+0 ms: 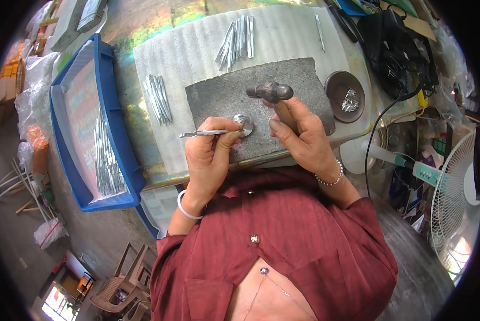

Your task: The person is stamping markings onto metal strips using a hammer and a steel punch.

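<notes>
My left hand (206, 155) pinches a thin silver metal strip (197, 133) between thumb and fingers. The strip's right end reaches a small shiny round metal piece (244, 122), which lies on a grey stone slab (218, 99); whether they touch, I cannot tell. In my right hand (305, 132) is a hammer (272, 92), gripped by its wooden handle, with the dark metal head above the slab. Part of the handle is hidden by my fingers.
Silver strips lie in bundles on white foam sheet (165, 53): one far bundle (237, 43), one left bundle (158, 99). A blue tray (135, 195) holds several more. To the right stand a brown bowl (336, 88) with crumpled silver bits, a black cable (372, 144) and a fan (454, 198).
</notes>
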A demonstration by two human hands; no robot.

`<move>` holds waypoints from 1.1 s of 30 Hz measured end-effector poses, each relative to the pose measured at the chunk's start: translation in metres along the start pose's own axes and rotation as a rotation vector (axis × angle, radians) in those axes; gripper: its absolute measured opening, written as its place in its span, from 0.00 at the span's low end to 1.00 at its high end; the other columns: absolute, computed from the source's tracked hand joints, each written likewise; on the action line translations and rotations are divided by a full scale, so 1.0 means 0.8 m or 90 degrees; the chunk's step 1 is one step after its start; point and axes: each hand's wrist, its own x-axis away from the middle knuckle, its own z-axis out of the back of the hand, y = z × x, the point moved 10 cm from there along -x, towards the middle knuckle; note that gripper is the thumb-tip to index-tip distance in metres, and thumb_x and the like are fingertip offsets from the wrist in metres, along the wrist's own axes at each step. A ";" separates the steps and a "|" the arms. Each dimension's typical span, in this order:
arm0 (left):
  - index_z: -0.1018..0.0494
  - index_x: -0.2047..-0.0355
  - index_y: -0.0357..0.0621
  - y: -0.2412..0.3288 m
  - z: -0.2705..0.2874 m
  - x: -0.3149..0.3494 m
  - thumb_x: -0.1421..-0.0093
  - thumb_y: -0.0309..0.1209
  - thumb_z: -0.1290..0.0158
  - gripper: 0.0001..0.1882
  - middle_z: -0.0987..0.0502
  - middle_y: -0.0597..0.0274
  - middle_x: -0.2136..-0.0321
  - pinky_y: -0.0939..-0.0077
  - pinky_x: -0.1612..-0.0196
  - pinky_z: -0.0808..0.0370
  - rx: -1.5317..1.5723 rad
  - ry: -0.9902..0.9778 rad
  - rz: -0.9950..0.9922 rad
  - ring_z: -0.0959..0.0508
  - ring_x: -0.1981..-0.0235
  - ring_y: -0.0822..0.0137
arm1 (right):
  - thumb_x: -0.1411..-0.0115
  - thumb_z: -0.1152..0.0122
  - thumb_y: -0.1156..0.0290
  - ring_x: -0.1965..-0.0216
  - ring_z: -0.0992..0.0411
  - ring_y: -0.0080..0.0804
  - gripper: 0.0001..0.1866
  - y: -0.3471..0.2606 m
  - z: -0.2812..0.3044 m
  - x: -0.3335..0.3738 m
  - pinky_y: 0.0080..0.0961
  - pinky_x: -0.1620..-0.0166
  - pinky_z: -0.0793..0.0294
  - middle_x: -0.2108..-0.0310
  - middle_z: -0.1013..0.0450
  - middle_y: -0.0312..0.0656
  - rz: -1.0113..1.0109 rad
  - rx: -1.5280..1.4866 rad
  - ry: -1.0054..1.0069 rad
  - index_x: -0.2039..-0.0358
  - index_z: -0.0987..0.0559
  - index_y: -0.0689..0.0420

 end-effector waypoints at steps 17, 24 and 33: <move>0.29 0.69 0.40 0.050 -0.042 0.014 0.58 0.23 0.46 0.12 0.26 0.57 0.71 0.69 0.77 0.27 -0.495 -0.085 -0.296 0.24 0.76 0.57 | 0.53 0.31 0.73 0.78 0.29 0.28 0.14 -0.134 -0.033 0.015 0.20 0.74 0.30 0.77 0.28 0.41 0.391 0.059 -0.126 0.67 0.24 0.62; 0.30 0.70 0.40 0.072 -0.040 0.015 0.57 0.25 0.46 0.12 0.27 0.57 0.72 0.67 0.78 0.27 -0.449 -0.105 -0.344 0.24 0.77 0.56 | 0.56 0.34 0.79 0.74 0.27 0.29 0.18 -0.163 -0.061 0.020 0.18 0.73 0.30 0.73 0.29 0.43 0.447 0.187 -0.228 0.63 0.26 0.63; 0.32 0.70 0.41 0.051 -0.025 0.010 0.56 0.16 0.52 0.11 0.31 0.59 0.76 0.68 0.79 0.28 -0.388 -0.060 -0.299 0.25 0.77 0.58 | 0.51 0.39 0.84 0.72 0.27 0.39 0.27 -0.168 -0.025 0.034 0.28 0.71 0.28 0.66 0.29 0.47 0.278 0.238 -0.286 0.49 0.33 0.61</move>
